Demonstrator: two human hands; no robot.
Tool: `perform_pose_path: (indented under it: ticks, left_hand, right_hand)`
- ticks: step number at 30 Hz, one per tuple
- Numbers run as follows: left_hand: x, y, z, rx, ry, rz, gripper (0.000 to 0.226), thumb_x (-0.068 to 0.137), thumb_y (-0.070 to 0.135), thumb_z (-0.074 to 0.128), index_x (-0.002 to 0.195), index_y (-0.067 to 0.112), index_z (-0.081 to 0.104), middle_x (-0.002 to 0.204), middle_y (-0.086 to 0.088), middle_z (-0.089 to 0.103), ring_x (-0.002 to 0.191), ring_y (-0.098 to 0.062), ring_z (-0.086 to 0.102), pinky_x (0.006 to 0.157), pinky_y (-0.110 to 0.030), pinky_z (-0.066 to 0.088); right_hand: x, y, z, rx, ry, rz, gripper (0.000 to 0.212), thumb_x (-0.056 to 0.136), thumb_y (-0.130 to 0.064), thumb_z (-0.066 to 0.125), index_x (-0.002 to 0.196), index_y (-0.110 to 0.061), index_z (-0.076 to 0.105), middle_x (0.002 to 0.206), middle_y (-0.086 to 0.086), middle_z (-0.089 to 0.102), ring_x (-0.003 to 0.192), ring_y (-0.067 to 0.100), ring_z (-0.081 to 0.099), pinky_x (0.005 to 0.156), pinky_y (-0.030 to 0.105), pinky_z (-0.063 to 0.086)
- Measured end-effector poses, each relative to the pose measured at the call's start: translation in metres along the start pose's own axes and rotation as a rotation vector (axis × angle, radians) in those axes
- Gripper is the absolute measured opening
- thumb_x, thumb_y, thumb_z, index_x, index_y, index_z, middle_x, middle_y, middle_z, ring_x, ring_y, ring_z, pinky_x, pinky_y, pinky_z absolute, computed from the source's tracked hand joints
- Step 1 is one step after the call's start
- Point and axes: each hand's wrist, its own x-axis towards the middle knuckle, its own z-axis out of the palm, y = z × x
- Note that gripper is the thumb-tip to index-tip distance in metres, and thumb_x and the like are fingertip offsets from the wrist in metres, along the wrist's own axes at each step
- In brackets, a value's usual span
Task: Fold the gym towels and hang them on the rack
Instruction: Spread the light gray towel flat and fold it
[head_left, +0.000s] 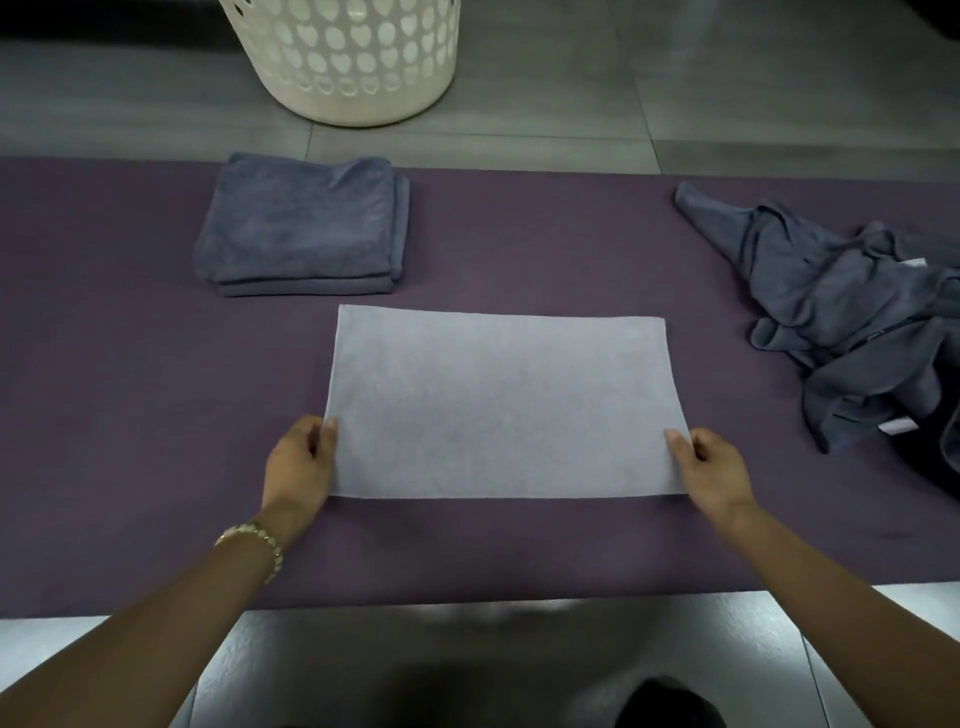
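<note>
Pale towel (498, 405) lies flat on a purple mat (130, 389) on the tiled floor (571, 135). Left hand (298, 467) pinches its left edge near the front corner, thumb on top; right hand (717, 473) pinches the right edge the same way. Bead bracelet (254, 545) on the left wrist. Stack of folded dark towels (301, 228) sits behind, to the left. Crumpled dark towels (857, 322) are heaped at the mat's right. White laundry basket (343, 57) stands on the floor beyond the mat.

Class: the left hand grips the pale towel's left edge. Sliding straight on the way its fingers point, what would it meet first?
Probably the stack of folded dark towels, beyond the left hand on the purple mat, after running along the pale towel's left edge; the exact line is uncertain.
</note>
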Motion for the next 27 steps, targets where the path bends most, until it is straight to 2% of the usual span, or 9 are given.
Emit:
perform_pose_path:
  ticks: [6,9,14,16,18,20,22,24,27]
  left_hand:
    - [-0.003,-0.001,0.002,-0.029,0.018,-0.014,0.030,0.100,0.030,0.043,0.088,0.006,0.056,0.079,-0.008,0.060,0.074,-0.027,0.054,0.065,-0.033,0.037]
    - [-0.003,-0.004,0.001,-0.011,0.007,-0.020,0.030,0.099,0.031,0.045,0.089,0.005,0.058,0.083,-0.011,0.063,0.078,-0.031,0.058,0.067,-0.037,0.045]
    - [-0.005,-0.007,0.004,-0.001,0.056,-0.045,0.025,0.095,0.034,0.053,0.093,0.009,0.057,0.094,-0.010,0.064,0.083,-0.028,0.059,0.075,-0.040,0.049]
    - [-0.006,-0.006,0.003,0.023,0.062,-0.067,0.032,0.089,0.038,0.061,0.102,0.010,0.056,0.105,-0.010,0.060,0.091,-0.026,0.057,0.080,-0.039,0.049]
    - [-0.006,-0.003,0.001,0.079,0.016,-0.097,0.045,0.084,0.040,0.068,0.110,0.006,0.054,0.107,-0.008,0.058,0.097,-0.026,0.057,0.083,-0.039,0.048]
    - [-0.005,0.000,-0.001,0.120,-0.035,-0.115,0.051,0.081,0.040,0.071,0.113,0.005,0.053,0.106,-0.008,0.060,0.099,-0.027,0.058,0.085,-0.039,0.049]
    - [-0.002,0.004,-0.002,0.116,-0.077,-0.158,0.052,0.080,0.041,0.072,0.112,0.005,0.054,0.106,-0.008,0.063,0.096,-0.026,0.060,0.081,-0.037,0.050]
    - [0.002,0.007,-0.002,0.106,-0.110,-0.206,0.051,0.081,0.043,0.071,0.111,0.005,0.056,0.105,-0.008,0.065,0.091,-0.024,0.059,0.077,-0.034,0.049]
    - [0.008,0.011,-0.002,0.098,-0.173,-0.249,0.051,0.082,0.042,0.070,0.114,0.004,0.057,0.110,-0.009,0.064,0.094,-0.026,0.059,0.079,-0.036,0.049]
  right_hand:
    - [-0.002,0.015,0.003,0.056,0.048,-0.043,0.038,0.098,-0.023,0.050,0.066,-0.010,0.033,0.064,0.006,0.036,0.062,0.017,0.034,0.056,0.034,0.031]
    - [0.001,0.018,0.000,0.053,0.024,-0.033,0.037,0.098,-0.025,0.050,0.068,-0.010,0.036,0.066,0.007,0.040,0.063,0.018,0.037,0.057,0.033,0.033]
    - [-0.001,0.021,0.000,0.074,0.120,-0.001,0.018,0.097,-0.024,0.051,0.089,-0.008,0.051,0.084,0.009,0.056,0.080,0.025,0.052,0.069,0.033,0.038]
    - [-0.006,0.019,0.003,-0.013,0.174,-0.141,0.017,0.096,-0.030,0.053,0.101,-0.013,0.056,0.099,0.006,0.059,0.091,0.025,0.055,0.079,0.037,0.044]
    - [-0.014,0.015,0.013,-0.176,0.146,-0.373,0.034,0.094,-0.041,0.048,0.117,-0.018,0.057,0.120,0.002,0.056,0.112,0.022,0.050,0.098,0.039,0.040]
    - [-0.021,0.007,0.029,-0.362,0.011,-0.529,0.053,0.092,-0.053,0.031,0.137,-0.028,0.046,0.145,-0.008,0.038,0.138,0.017,0.030,0.116,0.037,0.018]
    - [-0.027,-0.002,0.045,-0.519,-0.129,-0.558,0.066,0.089,-0.061,0.011,0.149,-0.036,0.019,0.156,-0.016,0.006,0.147,0.012,-0.002,0.117,0.029,-0.011]
    - [-0.027,-0.004,0.057,-0.626,-0.210,-0.508,0.074,0.081,-0.068,-0.007,0.149,-0.039,-0.003,0.156,-0.014,-0.017,0.144,0.011,-0.022,0.113,0.028,-0.021]
    - [-0.026,0.000,0.067,-0.752,-0.244,-0.460,0.084,0.065,-0.073,-0.035,0.142,-0.039,-0.028,0.151,-0.010,-0.035,0.138,0.015,-0.035,0.108,0.029,-0.031]
